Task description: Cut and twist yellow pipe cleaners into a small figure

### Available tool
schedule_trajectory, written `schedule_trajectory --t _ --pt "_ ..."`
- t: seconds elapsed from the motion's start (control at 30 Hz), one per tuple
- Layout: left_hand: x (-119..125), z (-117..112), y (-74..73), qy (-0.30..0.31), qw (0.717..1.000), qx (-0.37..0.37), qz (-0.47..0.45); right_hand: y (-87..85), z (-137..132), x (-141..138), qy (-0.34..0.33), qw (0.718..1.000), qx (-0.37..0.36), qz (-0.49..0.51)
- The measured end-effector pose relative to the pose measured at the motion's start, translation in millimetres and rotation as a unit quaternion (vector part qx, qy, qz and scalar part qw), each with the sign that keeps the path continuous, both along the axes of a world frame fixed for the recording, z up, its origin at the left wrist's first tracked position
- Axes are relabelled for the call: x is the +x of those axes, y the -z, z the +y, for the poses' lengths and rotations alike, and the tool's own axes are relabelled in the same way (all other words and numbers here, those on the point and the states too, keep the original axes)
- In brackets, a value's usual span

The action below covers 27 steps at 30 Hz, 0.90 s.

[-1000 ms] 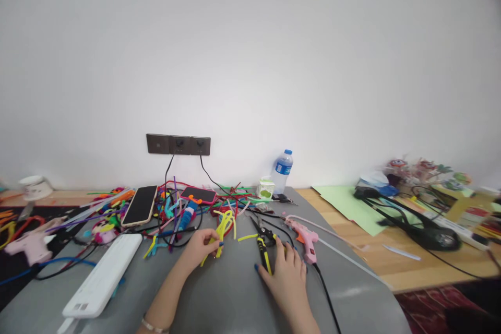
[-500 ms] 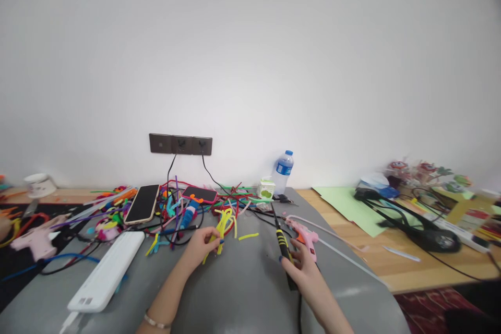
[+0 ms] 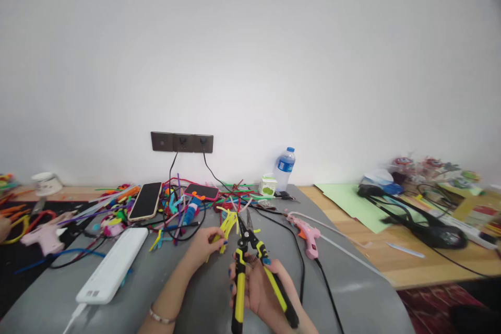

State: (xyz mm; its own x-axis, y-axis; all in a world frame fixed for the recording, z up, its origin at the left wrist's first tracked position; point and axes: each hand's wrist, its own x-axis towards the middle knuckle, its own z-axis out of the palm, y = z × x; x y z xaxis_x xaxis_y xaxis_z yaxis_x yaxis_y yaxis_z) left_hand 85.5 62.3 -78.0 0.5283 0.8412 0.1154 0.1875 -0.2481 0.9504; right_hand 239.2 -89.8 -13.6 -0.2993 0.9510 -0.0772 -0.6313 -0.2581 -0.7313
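Observation:
My left hand (image 3: pixel 205 247) pinches a bundle of yellow pipe cleaners (image 3: pixel 228 223) just above the grey table top (image 3: pixel 195 302). My right hand (image 3: pixel 260 288) grips the yellow-and-black cutting pliers (image 3: pixel 250 266), handles spread, jaws pointing up and away close to the yellow bundle. The pliers' tips sit just right of the pipe cleaners. A bracelet shows on my left wrist.
A pink glue gun (image 3: pixel 307 235) with a black cord lies right of my hands. A white power strip (image 3: pixel 111 266), two phones (image 3: pixel 145 200), a heap of coloured pipe cleaners (image 3: pixel 176 206), a water bottle (image 3: pixel 284 168), and green paper (image 3: pixel 352 201) surround them.
My right hand picked the pliers up from the table, swung them left and now holds them upright with handles open beside the yellow bundle. My left hand stayed in place.

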Motion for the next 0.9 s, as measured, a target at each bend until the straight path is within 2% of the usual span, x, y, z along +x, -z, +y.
schedule_trajectory --t 0.1,0.27,0.43,0.57,0.7,0.9 --pt "0.0 0.2 2.1 -0.003 1.000 0.009 -0.010 -6.9 3.5 -6.3 -0.040 0.997 -0.018 0.060" --pt "-0.1 -1.3 1.2 0.013 1.000 0.007 -0.026 3.4 8.2 -7.1 -0.028 0.998 -0.042 0.046" --pt "-1.3 -5.1 -7.3 -0.003 0.994 0.097 0.059 7.0 11.2 -3.6 -0.010 0.998 -0.045 0.042" --pt "-2.1 -5.6 -9.5 -0.010 0.984 0.160 0.073 3.9 12.1 0.9 -0.001 0.999 -0.035 0.039" --pt "-1.7 -2.4 -4.2 -0.028 0.977 0.195 0.082 5.4 12.5 6.3 -0.004 0.998 -0.056 0.022" --pt "0.3 -1.9 -4.2 -0.031 0.971 0.218 0.097 21.0 14.4 5.9 0.047 0.997 -0.053 -0.008"
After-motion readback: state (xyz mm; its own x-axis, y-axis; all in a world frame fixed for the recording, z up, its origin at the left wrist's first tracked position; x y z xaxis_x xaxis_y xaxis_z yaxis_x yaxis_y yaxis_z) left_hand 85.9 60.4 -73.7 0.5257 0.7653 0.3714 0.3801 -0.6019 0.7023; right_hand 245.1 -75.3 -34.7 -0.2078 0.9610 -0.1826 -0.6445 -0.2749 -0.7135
